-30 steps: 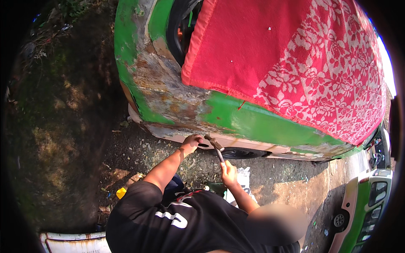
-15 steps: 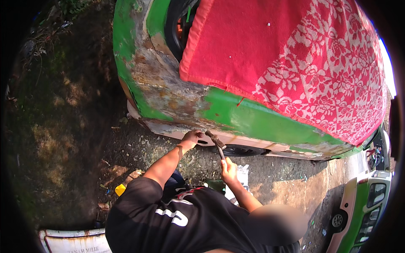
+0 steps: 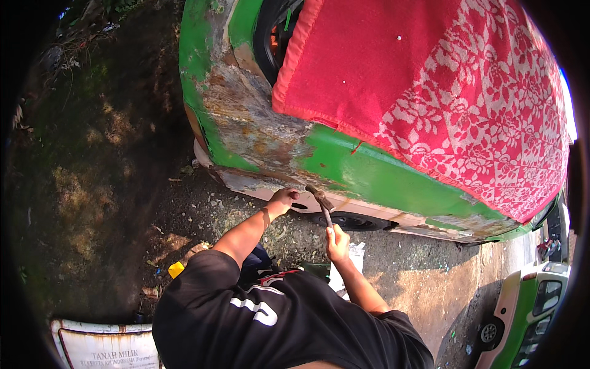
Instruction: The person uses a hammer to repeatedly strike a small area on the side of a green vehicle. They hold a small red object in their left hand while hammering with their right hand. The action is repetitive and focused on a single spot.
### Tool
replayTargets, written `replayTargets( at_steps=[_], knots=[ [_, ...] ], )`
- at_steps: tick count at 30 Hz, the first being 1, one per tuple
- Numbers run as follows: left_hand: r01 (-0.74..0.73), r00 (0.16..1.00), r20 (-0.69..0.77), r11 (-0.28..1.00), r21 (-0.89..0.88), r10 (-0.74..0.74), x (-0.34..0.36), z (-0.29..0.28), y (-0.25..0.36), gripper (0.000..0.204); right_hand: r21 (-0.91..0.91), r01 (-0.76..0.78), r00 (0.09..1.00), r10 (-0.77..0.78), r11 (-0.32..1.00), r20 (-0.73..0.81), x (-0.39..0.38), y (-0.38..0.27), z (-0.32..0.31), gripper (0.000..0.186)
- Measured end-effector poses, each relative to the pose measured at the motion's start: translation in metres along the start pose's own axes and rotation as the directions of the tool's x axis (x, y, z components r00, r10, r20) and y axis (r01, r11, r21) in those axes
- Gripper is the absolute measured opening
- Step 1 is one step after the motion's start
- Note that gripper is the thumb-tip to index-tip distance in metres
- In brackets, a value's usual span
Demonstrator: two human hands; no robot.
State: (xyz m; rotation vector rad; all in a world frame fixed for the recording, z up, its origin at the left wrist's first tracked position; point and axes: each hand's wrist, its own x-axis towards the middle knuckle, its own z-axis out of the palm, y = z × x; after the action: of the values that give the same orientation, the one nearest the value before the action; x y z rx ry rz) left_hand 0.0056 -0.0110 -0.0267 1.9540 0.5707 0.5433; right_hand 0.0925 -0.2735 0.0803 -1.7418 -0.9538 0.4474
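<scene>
My right hand (image 3: 338, 245) grips the handle of a hammer (image 3: 319, 198), whose head is at the lower edge of the vehicle's green panel (image 3: 344, 163), by a rusty, scraped patch (image 3: 258, 138). Just left of the hammer head, my left hand (image 3: 284, 200) has its fingers closed against the pale lower strip (image 3: 375, 212), above a dark oval opening. What those fingers hold, if anything, is too small to make out. A red cloth with white flowers (image 3: 362, 61) covers much of the vehicle above the panel.
Dark mossy ground (image 3: 92, 203) and gravel lie at left. A rusty white sign (image 3: 107, 341) is at bottom left, near a yellow object (image 3: 176, 269). A pale sheet (image 3: 353, 258) lies below the wheel (image 3: 347, 221). Another green-and-white van (image 3: 525, 313) stands at lower right.
The vehicle has shifted slightly up and right in the picture. My hands and the hammer have risen in the picture along with it, with little visible change against the panel.
</scene>
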Motion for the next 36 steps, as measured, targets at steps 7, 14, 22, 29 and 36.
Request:
replayTargets(
  at_steps=[7, 14, 22, 29, 36],
  knots=[
    [0.320, 0.857, 0.076, 0.410, -0.854, -0.510, -0.018, -0.018, -0.082, 0.009, -0.273, -0.140, 0.984, 0.166, 0.952, 0.072, 0.016, 0.015, 0.003, 0.042],
    [0.097, 0.955, -0.209, 0.888, -0.450, -0.211, -0.039, -0.034, -0.056, 0.010, 0.331, -0.183, 0.983, 0.182, 0.926, 0.032, 0.003, -0.005, -0.028, 0.032],
    [-0.191, 0.965, -0.214, 0.968, -0.161, 0.154, -0.072, -0.042, -0.036, 0.020, 0.328, -0.298, 0.954, 0.285, 0.896, 0.089, -0.017, 0.009, -0.020, 0.036],
    [-0.257, 0.955, -0.168, 0.965, -0.062, 0.243, -0.068, -0.035, -0.005, 0.027, 0.173, -0.314, 0.949, 0.305, 0.933, 0.081, -0.023, 0.005, -0.017, 0.039],
    [-0.319, 0.938, -0.165, 0.946, -0.061, 0.306, -0.072, -0.029, -0.001, 0.037, 0.115, -0.321, 0.946, 0.312, 0.940, 0.087, -0.033, 0.006, -0.013, 0.036]
  ],
)
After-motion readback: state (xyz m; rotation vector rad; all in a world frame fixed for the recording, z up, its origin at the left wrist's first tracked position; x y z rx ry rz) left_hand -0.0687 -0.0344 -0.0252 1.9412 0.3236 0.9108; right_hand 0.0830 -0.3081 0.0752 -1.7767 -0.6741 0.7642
